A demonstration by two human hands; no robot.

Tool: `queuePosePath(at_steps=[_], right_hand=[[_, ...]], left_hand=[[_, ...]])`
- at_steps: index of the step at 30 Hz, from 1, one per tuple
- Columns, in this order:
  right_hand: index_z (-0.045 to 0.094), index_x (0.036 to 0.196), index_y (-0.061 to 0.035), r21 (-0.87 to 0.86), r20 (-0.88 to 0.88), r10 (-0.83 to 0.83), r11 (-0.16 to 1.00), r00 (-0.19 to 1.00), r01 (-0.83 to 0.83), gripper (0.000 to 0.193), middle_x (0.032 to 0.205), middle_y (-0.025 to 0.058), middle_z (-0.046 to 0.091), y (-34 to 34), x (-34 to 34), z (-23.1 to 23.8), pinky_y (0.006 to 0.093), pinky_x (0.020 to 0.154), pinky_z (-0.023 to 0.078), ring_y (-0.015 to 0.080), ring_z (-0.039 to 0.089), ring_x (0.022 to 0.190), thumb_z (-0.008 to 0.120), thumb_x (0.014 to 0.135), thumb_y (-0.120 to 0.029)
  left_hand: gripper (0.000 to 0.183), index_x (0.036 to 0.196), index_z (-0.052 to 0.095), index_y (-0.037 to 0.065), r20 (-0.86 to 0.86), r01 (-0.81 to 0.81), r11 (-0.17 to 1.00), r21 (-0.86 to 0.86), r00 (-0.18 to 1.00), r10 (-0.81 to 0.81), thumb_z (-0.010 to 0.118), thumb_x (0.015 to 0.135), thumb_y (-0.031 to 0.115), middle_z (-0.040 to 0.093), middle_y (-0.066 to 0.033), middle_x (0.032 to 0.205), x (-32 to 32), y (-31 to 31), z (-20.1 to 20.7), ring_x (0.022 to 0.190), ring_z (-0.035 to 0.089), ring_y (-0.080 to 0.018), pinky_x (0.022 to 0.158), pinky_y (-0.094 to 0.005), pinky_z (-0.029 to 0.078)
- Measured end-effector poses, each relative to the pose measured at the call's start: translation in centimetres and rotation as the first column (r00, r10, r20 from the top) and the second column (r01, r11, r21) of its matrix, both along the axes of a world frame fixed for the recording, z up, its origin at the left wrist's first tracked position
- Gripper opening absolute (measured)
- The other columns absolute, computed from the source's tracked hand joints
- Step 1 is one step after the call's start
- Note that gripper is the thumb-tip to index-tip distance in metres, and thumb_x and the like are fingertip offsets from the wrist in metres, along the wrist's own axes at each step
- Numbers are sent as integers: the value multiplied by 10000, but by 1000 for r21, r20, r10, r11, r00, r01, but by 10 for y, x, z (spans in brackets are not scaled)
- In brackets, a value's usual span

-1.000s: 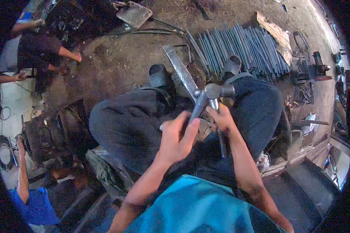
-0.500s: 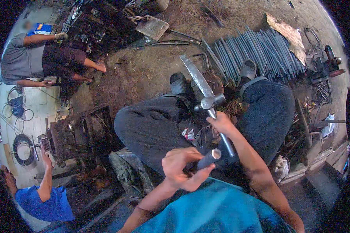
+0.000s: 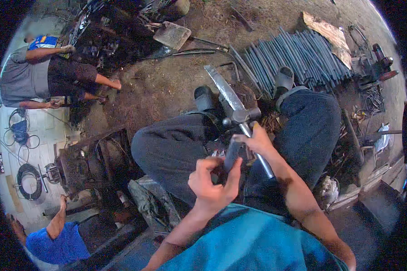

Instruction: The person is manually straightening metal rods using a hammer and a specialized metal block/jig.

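Note:
My left hand [image 3: 212, 183] is closed around a short dark grey rod [image 3: 232, 156], pinched between thumb and fingers and standing nearly upright in the picture. My right hand [image 3: 259, 140] grips a hammer [image 3: 263, 165] by its shiny metal handle, just below the ball-ended head. A fingertip of that hand seems to touch the rod's upper end; whether it presses there I cannot tell. Beyond the hammer head a long, flat, shiny metal bar [image 3: 224, 89] slants up to the left. Its lower end is hidden behind the hammer head.
Many grey rods [image 3: 298, 58] lie side by side on the dirt floor, with a wooden board [image 3: 328, 36] at their far edge. A shovel blade [image 3: 172, 35] lies farther left. Two people sit at the left, one in a blue shirt [image 3: 59, 244]. A grinder-like machine [image 3: 380, 67] stands far right.
My left hand has turned and brought the rod up toward my right hand, so its bright end no longer faces me. The hammer has barely moved. The blue-shirted person's hand has shifted down.

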State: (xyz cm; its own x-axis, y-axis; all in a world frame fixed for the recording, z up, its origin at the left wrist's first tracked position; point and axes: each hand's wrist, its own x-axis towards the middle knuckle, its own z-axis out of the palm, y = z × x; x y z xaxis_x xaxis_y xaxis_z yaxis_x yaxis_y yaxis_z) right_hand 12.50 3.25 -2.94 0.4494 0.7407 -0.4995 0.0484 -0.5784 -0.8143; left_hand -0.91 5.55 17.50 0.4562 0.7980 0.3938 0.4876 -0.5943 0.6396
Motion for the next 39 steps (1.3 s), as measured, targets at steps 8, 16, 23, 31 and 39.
queuePosePath(at_steps=[8, 16, 23, 31, 39], right_hand=[[562, 876, -40, 103, -472, -112, 978, 874, 181, 233, 668, 15, 540, -10, 29, 33, 309, 503, 431, 126, 511, 548, 723, 759, -159], [526, 818, -43, -231, -292, -407, 908, 866, 349, 133, 623, 48, 510, -31, 41, -37, 322, 411, 409, 160, 504, 499, 610, 790, -142], [509, 829, -48, -179, -359, -310, 949, 880, 261, 137, 585, 15, 499, 1, 50, 38, 267, 398, 371, 120, 479, 444, 628, 771, -80], [462, 955, -21, 393, -425, -151, 857, 893, 332, 237, 653, 55, 516, 25, 42, 175, 261, 415, 435, 126, 507, 499, 631, 792, -53], [493, 806, 13, -33, 310, 131, 991, 942, -127, 181, 666, 168, 540, 16, 22, 23, 415, 578, 440, 330, 566, 614, 629, 732, -81]], left_hand=[[303, 854, 498, -28, 29, -42, 917, -397, 998, 58, 661, 843, 228, 528, -127, 598, 34, 54, -78, 535, 545, -216, 525, -360, 422], [266, 874, 542, -32, -339, -265, 647, -715, 941, 11, 607, 833, 223, 627, -265, 786, 37, 57, -180, 794, 616, -435, 694, -484, 470], [567, 894, 620, -53, -256, -179, 395, -901, 954, -153, 471, 910, 494, 654, -229, 838, 26, 53, -220, 813, 631, -369, 754, -439, 450], [511, 786, 580, -6, -168, -150, 179, -972, 982, -85, 477, 920, 476, 554, -71, 638, 19, 55, -228, 504, 516, -169, 442, -340, 393], [600, 943, 630, -59, -280, -209, 387, -898, 950, -139, 432, 934, 507, 654, -243, 845, 30, 53, -231, 809, 644, -361, 738, -433, 491]])
